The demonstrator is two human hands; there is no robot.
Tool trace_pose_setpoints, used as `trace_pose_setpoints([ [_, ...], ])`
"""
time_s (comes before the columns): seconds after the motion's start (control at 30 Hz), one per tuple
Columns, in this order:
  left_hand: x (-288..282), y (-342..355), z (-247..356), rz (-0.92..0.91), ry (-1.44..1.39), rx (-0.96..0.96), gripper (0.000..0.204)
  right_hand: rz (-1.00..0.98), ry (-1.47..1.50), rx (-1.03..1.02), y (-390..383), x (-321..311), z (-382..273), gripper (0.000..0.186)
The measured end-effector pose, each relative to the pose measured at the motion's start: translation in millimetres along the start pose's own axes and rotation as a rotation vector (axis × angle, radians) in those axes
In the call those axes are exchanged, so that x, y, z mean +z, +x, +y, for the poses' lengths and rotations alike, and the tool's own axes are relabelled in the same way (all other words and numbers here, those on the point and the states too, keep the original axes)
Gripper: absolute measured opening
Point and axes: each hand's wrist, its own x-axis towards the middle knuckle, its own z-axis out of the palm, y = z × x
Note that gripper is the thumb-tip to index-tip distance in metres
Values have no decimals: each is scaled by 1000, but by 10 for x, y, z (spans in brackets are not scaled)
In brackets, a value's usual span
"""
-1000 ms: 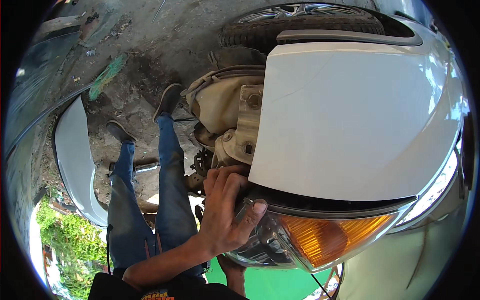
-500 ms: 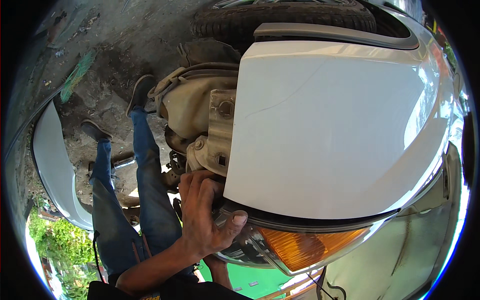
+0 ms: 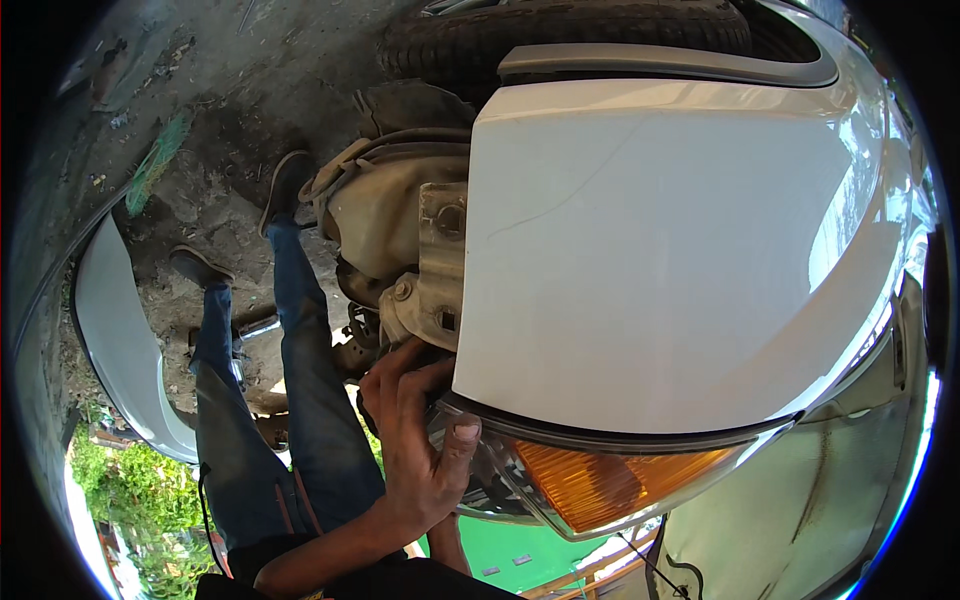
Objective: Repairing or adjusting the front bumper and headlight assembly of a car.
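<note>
My left hand [image 3: 418, 435] has its fingers curled into the gap at the inner end of the headlamp [image 3: 610, 478], which has an orange section, with its thumb over the lamp's edge. Just above, the white fender panel [image 3: 650, 250] carries a long thin scratch. Beside the panel's left edge are a metal bracket [image 3: 438, 250] with a bolt and holes and a beige plastic part [image 3: 372, 218]. My right forearm [image 3: 447, 545] rises from below behind the left one; the right hand is hidden behind the lamp.
A tyre [image 3: 560, 38] lies at the top. A detached white panel [image 3: 125, 320] lies at left beside a dark hose [image 3: 50, 280] and green netting [image 3: 155, 160]. My legs stretch over the dirt floor [image 3: 225, 130]. A pale metal panel [image 3: 770, 510] is at lower right.
The whole view has shifted, so the fender and lamp sit further left than a second ago. My left hand stays at the lamp's edge, its fingers slightly moved.
</note>
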Motion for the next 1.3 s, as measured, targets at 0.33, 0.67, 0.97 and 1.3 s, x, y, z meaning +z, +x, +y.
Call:
trace_pose_setpoints([
  [0.33, 246, -10, -114, 49, 35, 326, 88, -54, 393, 42, 192, -22, -14, 63],
  [0.67, 245, 83, -80, 58, 3, 424, 77, -173, 686, 90, 249, -147, 78, 58],
  [0.97, -941, -71, -588, -27, -343, 275, 62, -152, 635, -14, -386, -724, 850, 68],
  [1.3, -3385, -1086, -3092, 213, -8, -236, 49, 593, -980, -1646, -26, -737, 592, 96],
])
